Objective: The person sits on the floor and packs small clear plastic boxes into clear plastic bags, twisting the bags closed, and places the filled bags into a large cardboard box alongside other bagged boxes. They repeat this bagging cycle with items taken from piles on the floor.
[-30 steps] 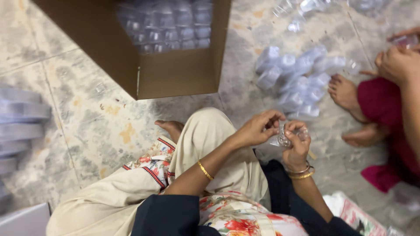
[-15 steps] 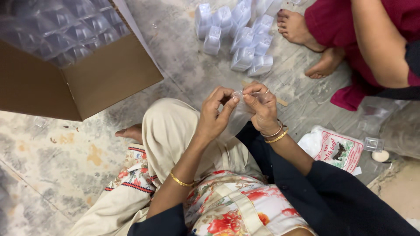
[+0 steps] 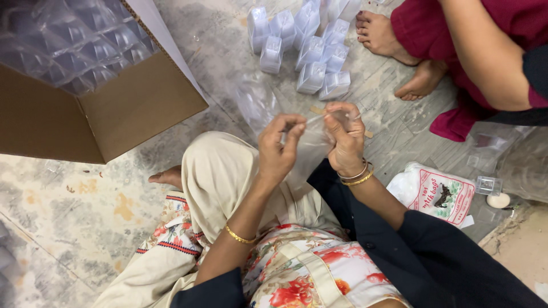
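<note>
Clear plastic: a thin transparent bag (image 3: 311, 145) is stretched between the person's two hands, above the raised knee.
Left hand (image 3: 278, 149): fingers pinched on the bag's upper left edge, thumb and forefinger pressed together; a gold bangle (image 3: 238, 236) sits lower on the forearm.
Right hand (image 3: 345, 137): fingers curled tight on the bag's upper right edge, just beside the left hand, with the film hanging down between and below them; gold bangles (image 3: 357, 177) circle the wrist.
Bag's position: it lies in front of both palms, touching both sets of fingertips, its lower part draping toward the cream trouser leg (image 3: 220, 177); whether anything is inside cannot be told.
Lap: floral cloth (image 3: 302, 274) and a dark sleeve (image 3: 434, 256) fill the foreground.
Floor ahead: a cluster of small clear plastic boxes (image 3: 311, 54) stands on the stone floor (image 3: 74, 211), beyond the hands and apart from them.
Left side: an open cardboard carton (image 3: 125, 108), packed with more clear containers, rests near the knee.
Right side: a printed white packet (image 3: 436, 194) lies beside the right forearm, with a single small clear box (image 3: 488, 185) just past it.
Top right: another person in maroon clothing (image 3: 456, 34) sits barefoot, feet close to the cluster of boxes.
</note>
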Available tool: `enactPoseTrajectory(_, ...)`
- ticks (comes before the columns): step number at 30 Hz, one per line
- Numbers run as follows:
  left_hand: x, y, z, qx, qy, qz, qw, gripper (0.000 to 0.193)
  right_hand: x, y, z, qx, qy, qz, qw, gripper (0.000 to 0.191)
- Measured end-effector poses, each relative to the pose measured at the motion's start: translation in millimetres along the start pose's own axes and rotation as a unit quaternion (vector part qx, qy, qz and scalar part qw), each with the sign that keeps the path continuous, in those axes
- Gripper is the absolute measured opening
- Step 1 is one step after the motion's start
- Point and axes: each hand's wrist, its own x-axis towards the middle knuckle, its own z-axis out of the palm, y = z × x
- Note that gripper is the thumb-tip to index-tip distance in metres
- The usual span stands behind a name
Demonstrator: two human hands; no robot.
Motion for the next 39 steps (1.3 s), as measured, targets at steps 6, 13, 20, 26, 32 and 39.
enactPoseTrajectory(6,-1,0,-2,-0.020,0.012,0.056,0.998,0.024,2,-1,-5,0.009,0.023,0.014,1.000,0.015)
enactPoseTrajectory(13,2,-7,7,0.047,0.020,0.011,0.999,0.009,1,-6,8,-0.010,-0.021,-0.024,0.999,0.026)
enactPoseTrajectory(20,1,-5,9,-0.002,0.005,0.017,1.000,0.010,-2,-1,2,-0.032,0.000,-0.013,0.999,0.034)
enactPoseTrajectory(26,2,-3,12,-0.009,-0.023,0.050,0.998,0.013,-3,8,-2,-0.041,-0.023,-0.009,0.999,0.014)
enactPoseTrajectory(32,0,-11,16,0.017,0.032,-0.030,0.999,0.019,-3,5,9,-0.005,-0.074,-0.047,0.996,0.023)
enactPoseTrajectory(39,-2,-18,14,-0.001,0.048,0.016,0.999,0.024,-3,-9,13,-0.058,-0.077,-0.028,0.995,0.029)
